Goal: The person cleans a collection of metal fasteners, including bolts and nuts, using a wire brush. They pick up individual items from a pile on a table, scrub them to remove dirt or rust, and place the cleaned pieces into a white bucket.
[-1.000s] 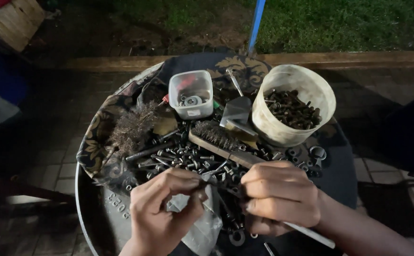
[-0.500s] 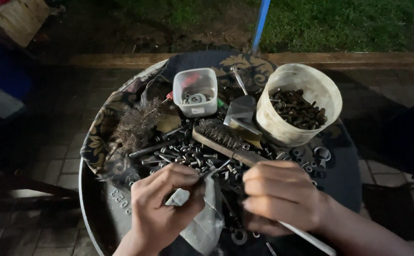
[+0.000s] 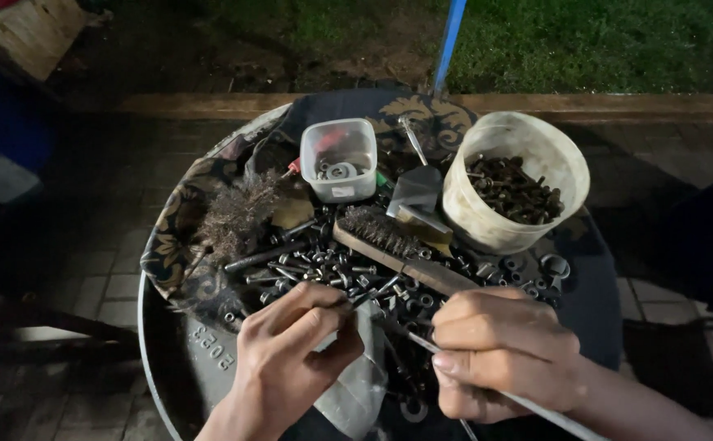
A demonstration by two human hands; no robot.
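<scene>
Left hand (image 3: 287,359) is pinched shut, thumb and fingertips gripping a small bolt (image 3: 364,299) right above the pile of loose bolts and nuts (image 3: 324,265) spread on the round tray (image 3: 156,359). Wad of wire wool (image 3: 238,214) sits off to the left of that pile, with a wire brush (image 3: 397,249) lying across the middle. Right hand (image 3: 499,351) is curled tight around a thin metal rod (image 3: 528,403), its tip pointing at the bolt. Further back: small clear tub (image 3: 338,159) with washers, then a scraper (image 3: 417,189), then a big white bucket (image 3: 516,181) of dark screws.
</scene>
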